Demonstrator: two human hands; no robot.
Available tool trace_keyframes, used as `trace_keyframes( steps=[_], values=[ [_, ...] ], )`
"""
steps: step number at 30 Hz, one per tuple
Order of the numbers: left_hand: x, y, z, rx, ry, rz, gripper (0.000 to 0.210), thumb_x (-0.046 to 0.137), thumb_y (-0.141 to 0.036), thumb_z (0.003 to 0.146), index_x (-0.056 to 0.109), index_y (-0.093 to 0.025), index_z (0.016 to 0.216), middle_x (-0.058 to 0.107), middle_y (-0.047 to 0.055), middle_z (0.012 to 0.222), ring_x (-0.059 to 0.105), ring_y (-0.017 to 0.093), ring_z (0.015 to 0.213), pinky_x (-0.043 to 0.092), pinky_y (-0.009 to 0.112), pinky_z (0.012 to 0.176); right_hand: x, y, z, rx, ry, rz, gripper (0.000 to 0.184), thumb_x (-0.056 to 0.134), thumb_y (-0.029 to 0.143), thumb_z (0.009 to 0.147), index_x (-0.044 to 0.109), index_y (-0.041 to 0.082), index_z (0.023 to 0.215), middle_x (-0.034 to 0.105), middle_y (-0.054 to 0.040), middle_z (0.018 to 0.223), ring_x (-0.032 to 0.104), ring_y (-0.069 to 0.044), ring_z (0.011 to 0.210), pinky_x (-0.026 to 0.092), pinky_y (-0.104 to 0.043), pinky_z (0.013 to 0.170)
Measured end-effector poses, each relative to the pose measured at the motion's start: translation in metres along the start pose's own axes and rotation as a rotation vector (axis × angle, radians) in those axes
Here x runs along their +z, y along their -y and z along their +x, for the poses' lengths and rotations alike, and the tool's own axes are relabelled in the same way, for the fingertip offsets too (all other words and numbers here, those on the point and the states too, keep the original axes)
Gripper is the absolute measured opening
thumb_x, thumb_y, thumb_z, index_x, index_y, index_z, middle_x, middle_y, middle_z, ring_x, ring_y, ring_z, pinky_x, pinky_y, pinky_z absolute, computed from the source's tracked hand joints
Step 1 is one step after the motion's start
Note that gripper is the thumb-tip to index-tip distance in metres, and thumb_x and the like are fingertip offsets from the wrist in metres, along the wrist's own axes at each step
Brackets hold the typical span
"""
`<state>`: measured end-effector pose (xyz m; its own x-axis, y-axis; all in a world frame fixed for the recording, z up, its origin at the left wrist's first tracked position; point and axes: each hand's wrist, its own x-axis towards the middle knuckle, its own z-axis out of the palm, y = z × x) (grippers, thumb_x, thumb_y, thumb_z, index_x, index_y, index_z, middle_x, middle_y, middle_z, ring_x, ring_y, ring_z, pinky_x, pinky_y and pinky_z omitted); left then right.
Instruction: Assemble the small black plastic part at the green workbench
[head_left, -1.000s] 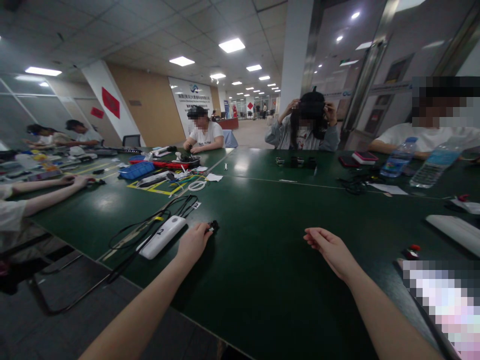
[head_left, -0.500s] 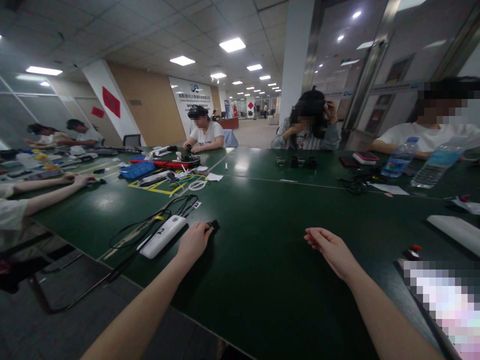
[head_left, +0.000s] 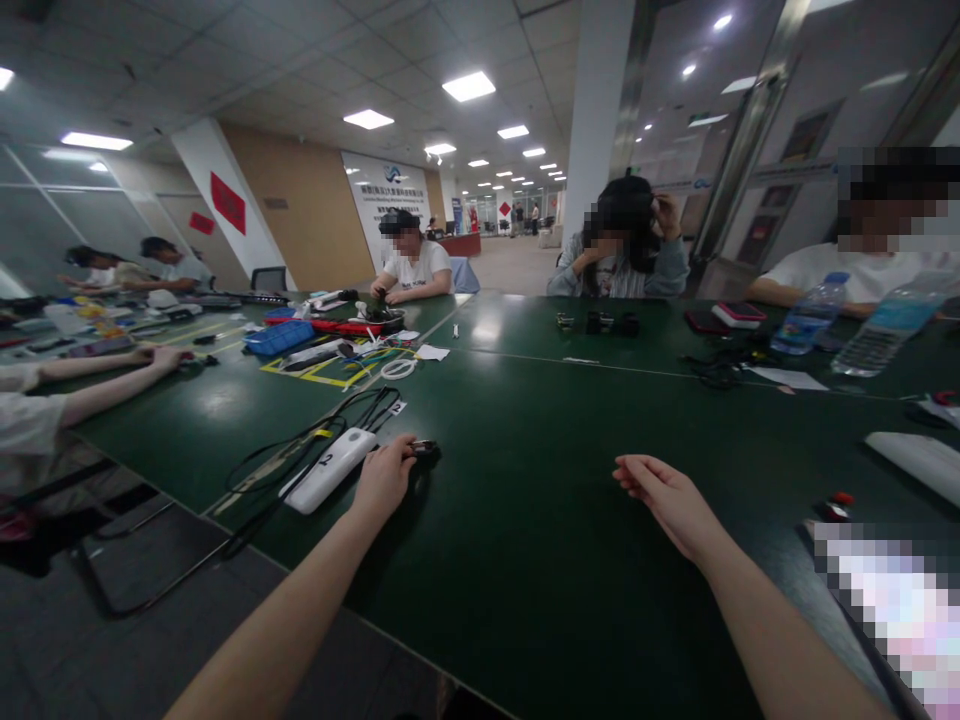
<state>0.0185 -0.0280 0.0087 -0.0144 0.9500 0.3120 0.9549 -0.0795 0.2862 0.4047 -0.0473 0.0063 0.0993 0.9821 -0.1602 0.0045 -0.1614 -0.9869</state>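
My left hand [head_left: 386, 478] is closed on a small dark object with a shiny metallic top [head_left: 425, 449], pinched between thumb and fingers just above the table. Its exact kind is too small to make out. A white power bank-like block marked 2 [head_left: 330, 470], with black cables [head_left: 300, 440] behind it, lies just left of that hand. My right hand [head_left: 664, 495] hovers over the green table [head_left: 525, 520], its fingers loosely bent and slightly apart, with nothing visible in them.
Further left are a blue basket [head_left: 279, 338], coloured wires [head_left: 375, 360] and a co-worker's arms [head_left: 127, 375]. Small dark blocks [head_left: 611, 323] lie across the table. Two water bottles [head_left: 810, 315], a red-topped item [head_left: 836, 506] and a blurred-out screen [head_left: 892, 600] are at right. Several people sit around.
The small object in my left hand has turned, now lying flatter with its metallic side showing. My right hand keeps nearly the same pose. The view has shifted slightly.
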Motion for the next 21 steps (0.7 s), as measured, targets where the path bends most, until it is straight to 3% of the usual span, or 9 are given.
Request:
trace_keyframes(
  steps=[8, 21],
  values=[
    [-0.012, -0.007, -0.006, 0.065, -0.179, 0.001, 0.029, 0.045, -0.022, 0.078, 0.047, -0.014, 0.106, 0.061, 0.008, 0.093, 0.055, 0.021, 0.089, 0.04, 0.034, 0.084, -0.001, 0.002, -0.002, 0.01, 0.007, -0.012, 0.033, 0.058, 0.047, 0.067, 0.064, 0.022, 0.088, 0.063, -0.0058, 0.086, 0.055, -0.023, 0.084, 0.044, -0.035, 0.073],
    [-0.074, -0.034, -0.031, 0.385, -0.484, 0.05, 0.016, 0.047, -0.03, 0.08, 0.053, -0.02, 0.092, 0.062, 0.004, 0.084, 0.056, 0.018, 0.082, 0.042, 0.035, 0.079, -0.001, 0.001, 0.001, 0.013, -0.007, -0.026, 0.036, 0.059, 0.049, 0.067, 0.064, 0.021, 0.089, 0.063, -0.0071, 0.087, 0.055, -0.024, 0.085, 0.045, -0.036, 0.073]
  ],
)
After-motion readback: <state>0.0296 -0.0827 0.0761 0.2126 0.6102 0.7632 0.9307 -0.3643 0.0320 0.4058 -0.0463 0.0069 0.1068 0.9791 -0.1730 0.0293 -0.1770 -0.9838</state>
